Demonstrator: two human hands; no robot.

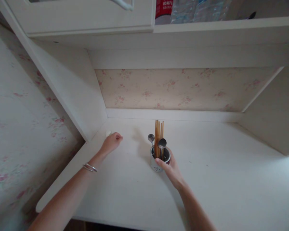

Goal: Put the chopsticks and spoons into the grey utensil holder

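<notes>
A small metal utensil cup [157, 164] stands on the white counter [219, 173], holding several wooden chopsticks [158, 134] and two metal spoons [162, 144]. My right hand [171, 169] wraps round the cup's right side, thumb against its front. My left hand [112, 141] rests on the counter to the left with its fingers curled into a loose fist. A small white object [108, 133] lies just beyond its knuckles; whether the hand touches it I cannot tell. Thin bangles [89, 167] circle my left wrist.
The counter sits in a white alcove with a slanted side panel [69, 86] on the left and floral wallpaper [173, 88] at the back. A shelf above holds a red-labelled item [163, 9] and plastic bottles [197, 10]. The counter's front edge [91, 218] is near me.
</notes>
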